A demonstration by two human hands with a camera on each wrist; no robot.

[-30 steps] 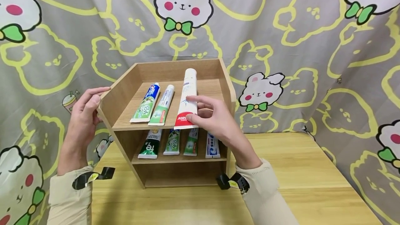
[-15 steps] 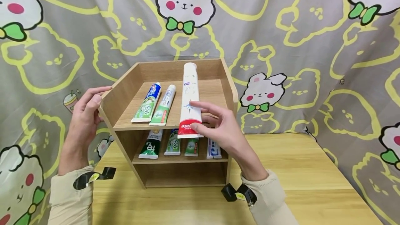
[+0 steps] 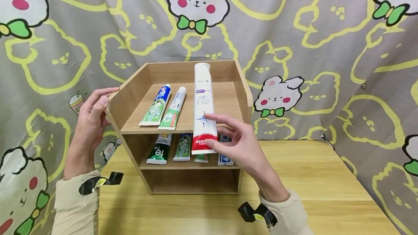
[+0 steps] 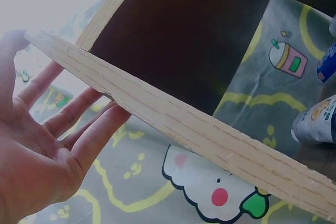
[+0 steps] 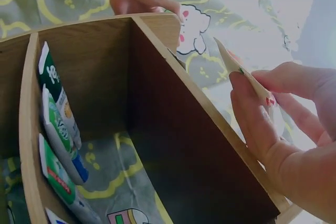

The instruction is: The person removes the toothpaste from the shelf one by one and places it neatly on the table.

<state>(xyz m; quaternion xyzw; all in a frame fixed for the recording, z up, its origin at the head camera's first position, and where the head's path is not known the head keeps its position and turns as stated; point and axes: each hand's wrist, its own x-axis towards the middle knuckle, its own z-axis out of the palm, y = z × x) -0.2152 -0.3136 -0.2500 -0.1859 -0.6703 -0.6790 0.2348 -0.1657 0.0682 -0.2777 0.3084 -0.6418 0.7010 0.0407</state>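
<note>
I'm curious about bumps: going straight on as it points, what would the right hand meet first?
Past the white-and-red plastic toothpaste tube it holds, the right hand would probably meet the slim green-and-white toothpaste tube on the wooden top shelf, though it might pass above; height is unclear.

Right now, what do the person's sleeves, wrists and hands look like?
The left sleeve and right sleeve are plain cream. At each wrist sits a black strapped device bearing a small yellow label, its print unreadable here. The left hand and right hand are bare; no gloves or rings show.
</note>
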